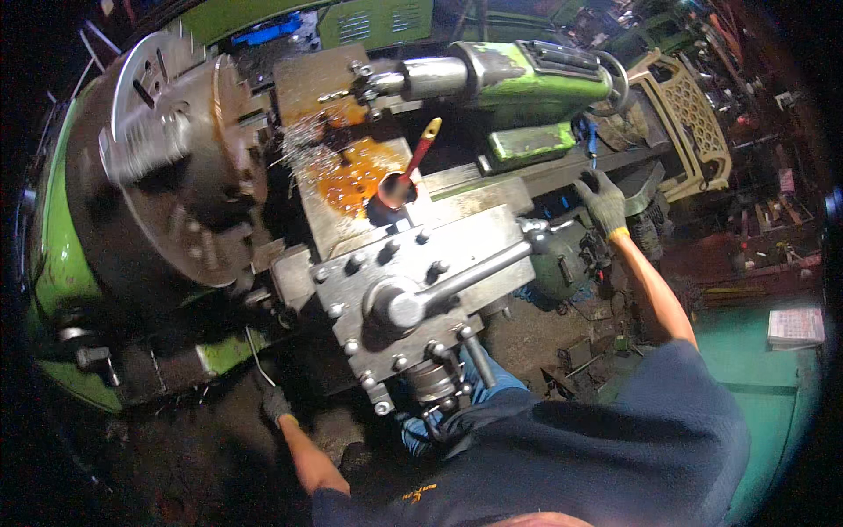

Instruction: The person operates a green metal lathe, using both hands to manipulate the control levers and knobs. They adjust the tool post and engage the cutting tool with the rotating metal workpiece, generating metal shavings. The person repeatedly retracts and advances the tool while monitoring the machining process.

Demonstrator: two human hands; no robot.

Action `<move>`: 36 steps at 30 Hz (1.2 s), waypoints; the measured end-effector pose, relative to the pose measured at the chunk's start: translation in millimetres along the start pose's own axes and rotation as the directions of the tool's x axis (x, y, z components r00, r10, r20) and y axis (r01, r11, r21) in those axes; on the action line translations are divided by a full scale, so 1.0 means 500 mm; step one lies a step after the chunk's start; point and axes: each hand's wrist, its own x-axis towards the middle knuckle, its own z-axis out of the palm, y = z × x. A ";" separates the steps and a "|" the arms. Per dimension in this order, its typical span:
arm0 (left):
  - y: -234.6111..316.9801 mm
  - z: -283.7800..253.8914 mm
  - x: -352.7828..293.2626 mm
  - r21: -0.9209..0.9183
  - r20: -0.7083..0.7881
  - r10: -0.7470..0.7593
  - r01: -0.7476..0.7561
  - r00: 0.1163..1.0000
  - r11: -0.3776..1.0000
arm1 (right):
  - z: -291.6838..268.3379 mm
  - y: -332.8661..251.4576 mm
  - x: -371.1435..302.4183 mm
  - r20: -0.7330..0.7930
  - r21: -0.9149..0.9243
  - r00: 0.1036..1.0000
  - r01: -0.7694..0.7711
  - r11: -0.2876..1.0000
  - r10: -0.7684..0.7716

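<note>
In a dark work glove, my left hand (277,406) is low at the left, below the headstock. Its fingers close round the lower end of a thin metal lever (260,358). My right hand (604,204), in a grey glove with a yellow cuff, reaches out beside the lathe bed. Its fingers are apart and curved, with nothing seen in them. Just beyond the fingertips is a blue handle (592,140). Between my arms stands the steel tool post (439,281) with its long clamping handle (479,277). A large lathe chuck (180,167) at the left looks smeared by motion.
A red-handled brush (423,149) stands in a small cup (397,190) on the carriage. Brown oil (351,174) and metal chips (303,145) lie around it. The green tailstock (527,79) is at the back. A beige plastic chair (694,123) and green cabinet (764,395) are at the right.
</note>
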 end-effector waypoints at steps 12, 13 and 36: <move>0.043 0.028 -0.492 -0.156 -0.171 -0.420 0.396 0.891 0.905 | 0.248 0.512 0.433 -0.047 -0.308 0.937 -0.344 0.887 0.347; 0.050 0.041 -0.552 -0.178 -0.172 -0.449 0.421 0.877 0.889 | 0.269 0.545 0.469 -0.054 -0.270 0.953 -0.302 0.914 0.299; 1.197 -0.174 -0.809 0.393 -0.595 0.770 -0.752 0.231 0.529 | -0.043 0.294 0.167 0.308 0.833 0.800 -0.489 -0.261 -0.516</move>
